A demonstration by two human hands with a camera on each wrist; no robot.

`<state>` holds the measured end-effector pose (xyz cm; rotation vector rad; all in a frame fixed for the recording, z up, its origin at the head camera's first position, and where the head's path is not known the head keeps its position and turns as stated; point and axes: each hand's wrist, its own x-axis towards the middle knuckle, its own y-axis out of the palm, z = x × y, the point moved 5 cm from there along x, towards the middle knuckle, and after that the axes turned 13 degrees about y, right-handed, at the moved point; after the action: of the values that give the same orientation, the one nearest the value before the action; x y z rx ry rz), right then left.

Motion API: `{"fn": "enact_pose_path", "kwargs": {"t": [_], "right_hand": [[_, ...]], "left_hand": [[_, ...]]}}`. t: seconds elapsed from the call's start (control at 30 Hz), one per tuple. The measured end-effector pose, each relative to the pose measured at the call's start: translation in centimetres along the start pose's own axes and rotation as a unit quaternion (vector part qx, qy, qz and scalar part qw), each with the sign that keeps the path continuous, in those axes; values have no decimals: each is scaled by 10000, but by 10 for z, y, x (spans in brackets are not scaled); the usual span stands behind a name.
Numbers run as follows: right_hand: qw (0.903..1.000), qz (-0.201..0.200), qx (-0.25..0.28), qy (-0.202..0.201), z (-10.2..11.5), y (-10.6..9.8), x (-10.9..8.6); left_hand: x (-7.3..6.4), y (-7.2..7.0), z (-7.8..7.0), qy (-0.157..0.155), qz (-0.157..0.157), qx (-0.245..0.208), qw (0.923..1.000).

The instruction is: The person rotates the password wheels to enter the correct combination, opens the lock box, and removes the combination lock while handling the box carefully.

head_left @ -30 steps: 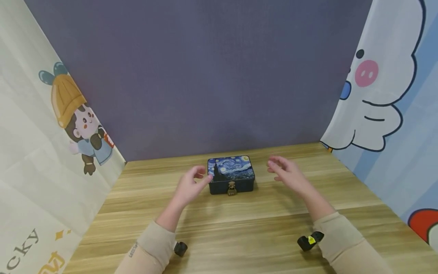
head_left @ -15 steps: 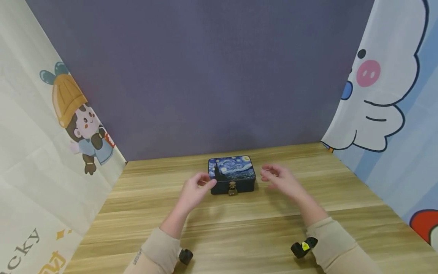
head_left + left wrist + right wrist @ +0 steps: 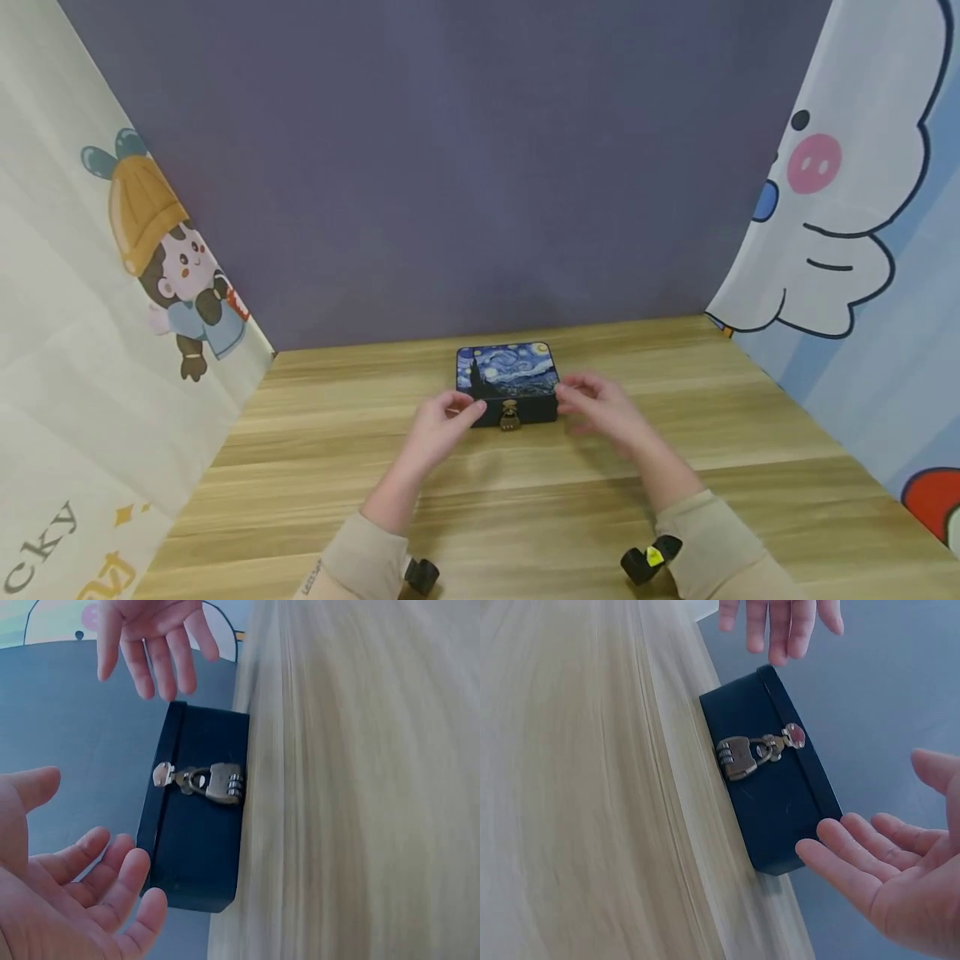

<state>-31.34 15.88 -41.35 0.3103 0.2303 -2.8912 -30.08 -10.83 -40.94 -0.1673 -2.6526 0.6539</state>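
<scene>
A small dark tin box (image 3: 506, 371) with a swirling blue night-sky painting on its lid rests on the wooden table. On its front, a bronze-coloured combination padlock (image 3: 225, 784) hangs through the clasp (image 3: 791, 736). My left hand (image 3: 438, 429) is at the box's left end, fingers relaxed and spread. At the opposite end is my right hand (image 3: 603, 410), its fingers also loosely extended. Both wrist views show the palms turned toward the box from its two ends. Whether any fingertip touches the tin cannot be told for certain.
The wood-grain table (image 3: 510, 517) meets a plain grey-purple cloth (image 3: 450, 167) just behind the box. Printed cartoon curtains flank it, a white one (image 3: 67, 292) on the left and a blue-and-white one (image 3: 862, 192) on the right. Black wrist cameras (image 3: 422, 575) sit at both cuffs.
Both hands have moved inward and slightly nearer to me, closing in on the box's two ends. The box and its padlock have stayed in place on the table.
</scene>
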Motion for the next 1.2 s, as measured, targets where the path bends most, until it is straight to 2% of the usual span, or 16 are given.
{"fn": "enact_pose_path", "kwargs": {"t": [0.13, 0.3, 0.4, 0.6, 0.8, 1.2], "right_hand": [[9999, 21, 36, 119, -1, 7, 0], [9994, 44, 53, 329, -7, 15, 3], [9988, 68, -27, 481, -13, 20, 5], [9979, 112, -285, 563, -21, 25, 8], [9957, 422, -472, 672, -26, 36, 10], [9918, 613, -724, 854, -33, 50, 17]], "left_hand": [[1, 9, 0, -37, 94, -14, 9999], [0, 18, 0, 110, 250, -26, 9996], [-2, 24, 1, 83, 391, -20, 9992], [-5, 34, 4, -242, 661, -56, 9975], [-6, 39, 8, -555, 772, -101, 9954], [-1, 46, 15, -483, 945, 228, 9941]]}}
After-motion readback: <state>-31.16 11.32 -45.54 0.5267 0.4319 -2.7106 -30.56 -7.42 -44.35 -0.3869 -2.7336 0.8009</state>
